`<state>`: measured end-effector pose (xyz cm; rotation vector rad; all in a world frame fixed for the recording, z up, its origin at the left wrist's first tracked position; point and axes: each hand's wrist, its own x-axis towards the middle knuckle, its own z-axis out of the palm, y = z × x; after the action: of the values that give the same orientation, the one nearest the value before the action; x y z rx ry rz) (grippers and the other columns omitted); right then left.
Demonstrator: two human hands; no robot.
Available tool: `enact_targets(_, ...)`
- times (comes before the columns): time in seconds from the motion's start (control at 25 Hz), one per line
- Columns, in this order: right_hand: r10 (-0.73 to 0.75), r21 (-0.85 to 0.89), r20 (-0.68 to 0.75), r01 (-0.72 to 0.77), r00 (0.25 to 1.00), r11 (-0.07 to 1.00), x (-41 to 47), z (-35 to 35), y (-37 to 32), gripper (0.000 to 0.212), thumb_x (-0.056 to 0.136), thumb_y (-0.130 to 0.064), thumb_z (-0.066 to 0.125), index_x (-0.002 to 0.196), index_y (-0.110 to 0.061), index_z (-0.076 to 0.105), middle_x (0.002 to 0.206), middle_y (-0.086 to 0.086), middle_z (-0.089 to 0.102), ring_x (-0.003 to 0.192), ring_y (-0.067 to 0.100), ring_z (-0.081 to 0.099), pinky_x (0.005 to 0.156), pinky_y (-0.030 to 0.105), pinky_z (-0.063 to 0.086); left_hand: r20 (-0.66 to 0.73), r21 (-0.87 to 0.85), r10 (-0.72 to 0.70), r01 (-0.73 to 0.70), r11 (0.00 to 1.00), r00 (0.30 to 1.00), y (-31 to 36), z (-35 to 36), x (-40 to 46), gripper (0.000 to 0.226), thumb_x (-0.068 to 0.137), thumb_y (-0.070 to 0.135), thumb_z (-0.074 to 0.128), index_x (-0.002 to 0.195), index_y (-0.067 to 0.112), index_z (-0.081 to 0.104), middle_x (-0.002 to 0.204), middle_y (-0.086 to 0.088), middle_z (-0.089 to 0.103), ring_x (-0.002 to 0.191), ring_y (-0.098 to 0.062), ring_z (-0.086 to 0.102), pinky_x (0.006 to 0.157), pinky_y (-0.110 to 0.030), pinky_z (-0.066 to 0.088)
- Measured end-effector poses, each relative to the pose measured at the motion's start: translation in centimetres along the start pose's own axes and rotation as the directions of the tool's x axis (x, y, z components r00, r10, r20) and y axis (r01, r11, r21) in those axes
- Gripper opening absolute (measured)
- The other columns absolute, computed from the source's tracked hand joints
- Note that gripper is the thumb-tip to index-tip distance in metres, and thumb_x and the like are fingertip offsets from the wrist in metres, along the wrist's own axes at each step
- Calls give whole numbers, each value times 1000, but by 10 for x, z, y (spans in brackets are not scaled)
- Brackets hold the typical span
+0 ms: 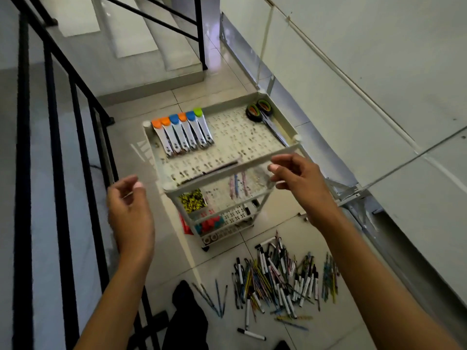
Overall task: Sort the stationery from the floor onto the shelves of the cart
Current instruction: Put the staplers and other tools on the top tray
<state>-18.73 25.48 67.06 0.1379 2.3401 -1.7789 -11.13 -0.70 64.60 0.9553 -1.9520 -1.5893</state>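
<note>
A white tiered cart (278, 102) stands on the tiled floor. Its top shelf carries a row of staplers with orange, blue and green caps (182, 133), two scissors with black handles (262, 112) and a dark pen (209, 170). Lower shelves hold a few pens (237, 185), yellow-black clips (192, 200) and red and teal items (211, 222). A heap of markers and pens (278, 276) lies on the floor at the lower right. My left hand (129, 208) hovers left of the cart, fingers loosely curled, empty. My right hand (298, 178) hovers over the cart's front right corner, also empty.
A black stair railing (58, 137) runs down the left side, stairs rise behind the cart. A metal frame with a glass panel (353, 193) lines the right. A few loose pens (214, 298) and one marker (251, 334) lie apart. My dark trouser leg (187, 314) is below.
</note>
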Motion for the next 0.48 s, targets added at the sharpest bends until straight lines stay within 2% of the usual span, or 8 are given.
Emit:
enact_targets(0.12,63,-54,17,-62,998,997,-36,-45,50,16,92,-20,61,107,-21,66,94,-3,70,84,10,67,72,24,55,-9,-16,-91,91,996,996,-39,14,-65,13,98,19,47,108,21,54,102,-2,59,93,-17,56,77,-28,46)
enact_targets(0.2,127,-103,33,-123,991,987,-64,-74,92,17,92,-22,60,108,-22,65,96,-5,69,85,8,67,72,22,54,122,37,-189,186,982,974,-73,36,-113,10,98,16,48,104,15,56,102,-9,60,93,-24,57,76,-32,46)
enact_targets(0.32,224,-154,-8,-222,975,963,-89,-112,163,15,92,-26,60,107,-26,65,97,-7,68,86,7,66,73,21,52,410,213,-322,253,944,853,-123,77,-176,12,98,19,48,98,17,60,103,-6,64,92,-20,60,81,-34,48)
enact_targets(0.48,354,-194,-46,-356,934,914,-89,-131,285,15,93,-25,59,107,-22,64,101,-4,67,91,11,65,81,27,54,596,435,-434,182,882,675,-219,134,-218,11,97,24,51,94,25,62,101,1,66,95,-20,63,82,-32,49)
